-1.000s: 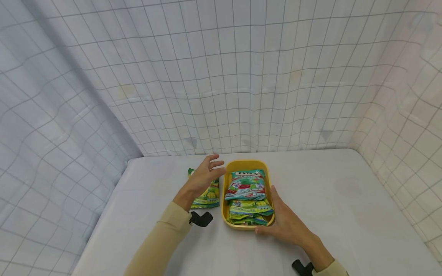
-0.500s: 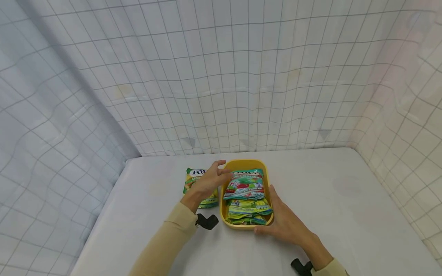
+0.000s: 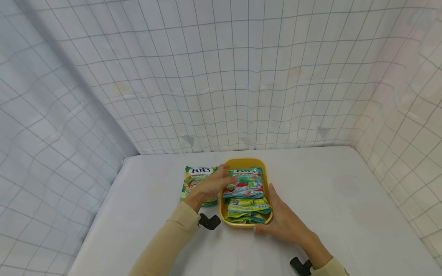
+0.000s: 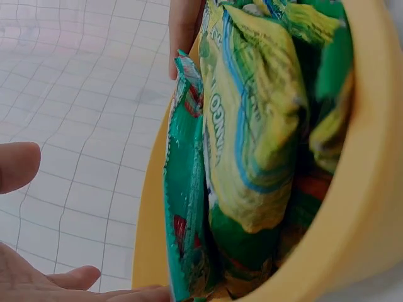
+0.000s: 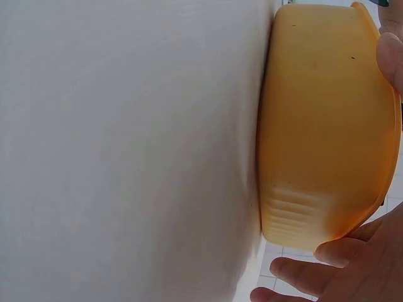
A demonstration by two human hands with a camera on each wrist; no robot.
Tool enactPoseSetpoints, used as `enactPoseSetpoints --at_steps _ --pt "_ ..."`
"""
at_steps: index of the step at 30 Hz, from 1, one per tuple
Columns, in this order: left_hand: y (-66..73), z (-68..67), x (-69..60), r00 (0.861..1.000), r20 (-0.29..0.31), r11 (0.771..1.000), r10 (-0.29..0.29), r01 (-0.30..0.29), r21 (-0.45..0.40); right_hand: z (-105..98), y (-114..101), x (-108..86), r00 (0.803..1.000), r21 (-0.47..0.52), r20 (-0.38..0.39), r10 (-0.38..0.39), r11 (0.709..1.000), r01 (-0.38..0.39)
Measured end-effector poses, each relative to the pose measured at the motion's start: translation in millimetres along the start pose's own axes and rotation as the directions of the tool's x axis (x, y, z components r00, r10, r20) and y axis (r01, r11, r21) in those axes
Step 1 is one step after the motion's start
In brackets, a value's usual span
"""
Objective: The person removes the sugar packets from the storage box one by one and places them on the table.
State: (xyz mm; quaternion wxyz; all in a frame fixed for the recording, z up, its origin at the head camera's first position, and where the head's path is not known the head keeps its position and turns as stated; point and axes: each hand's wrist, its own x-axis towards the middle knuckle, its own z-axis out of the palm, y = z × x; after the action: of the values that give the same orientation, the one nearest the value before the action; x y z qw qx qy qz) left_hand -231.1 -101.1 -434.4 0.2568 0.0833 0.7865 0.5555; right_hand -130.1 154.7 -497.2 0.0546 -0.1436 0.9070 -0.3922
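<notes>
A yellow plastic basket (image 3: 244,162) stands on the table with several candy bags in it. On top lies a teal Fox's candy bag (image 3: 246,188); yellow-green candy bags (image 3: 248,207) fill the near end. My left hand (image 3: 213,183) reaches over the left rim. In the left wrist view its lower fingers touch the end of the teal bag, while the thumb stays apart. My right hand (image 3: 286,225) rests on the basket's near right corner, thumb at the near rim and fingers spread along the right side. Left of the basket, a green Fox's Spring Tea bag (image 3: 193,178) is partly behind my left hand.
The basket and loose bag sit on a white table (image 3: 324,199). White grid-patterned sheets (image 3: 241,88) hang at the back and both sides. Each wrist carries a small black camera mount (image 3: 209,222).
My left hand has moved right, from above the loose bag to over the basket's left rim, leaving more of that bag visible. My right hand stays at the basket's corner.
</notes>
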Motion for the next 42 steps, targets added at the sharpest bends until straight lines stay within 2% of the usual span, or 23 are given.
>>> enactPoseSetpoints --at_steps 9,16,23,30,35,40,42 --pt "0.3 13.7 0.6 0.997 0.000 0.993 -0.081 0.081 -0.084 2 -1 1.6 1.000 0.005 0.004 0.004 1.000 -0.004" --pt "1.5 22.1 1.8 0.995 -0.008 0.995 -0.102 0.102 -0.015 1 -2 1.4 1.000 -0.006 -0.007 -0.010 1.000 0.010" --pt "2.7 27.8 0.7 0.994 -0.040 0.995 -0.099 0.099 -0.018 2 1 -0.2 1.000 -0.005 -0.003 -0.024 1.000 0.024" --pt "3.9 27.7 4.3 0.997 -0.010 0.985 -0.083 0.080 -0.153 3 1 -0.8 1.000 0.004 0.004 -0.008 1.000 0.008" --pt "5.7 30.8 6.3 0.995 -0.055 0.982 -0.085 0.074 -0.176 2 0 -0.6 1.000 0.020 0.001 0.012 1.000 -0.012" --pt "5.1 34.8 6.3 0.984 -0.137 0.969 -0.117 0.083 -0.235 2 0 -0.4 1.000 0.025 0.003 0.023 0.999 -0.023" --pt "4.7 35.1 6.9 0.981 -0.156 0.965 -0.113 0.071 -0.254 1 0 -0.3 1.000 0.022 0.001 0.017 1.000 -0.017"
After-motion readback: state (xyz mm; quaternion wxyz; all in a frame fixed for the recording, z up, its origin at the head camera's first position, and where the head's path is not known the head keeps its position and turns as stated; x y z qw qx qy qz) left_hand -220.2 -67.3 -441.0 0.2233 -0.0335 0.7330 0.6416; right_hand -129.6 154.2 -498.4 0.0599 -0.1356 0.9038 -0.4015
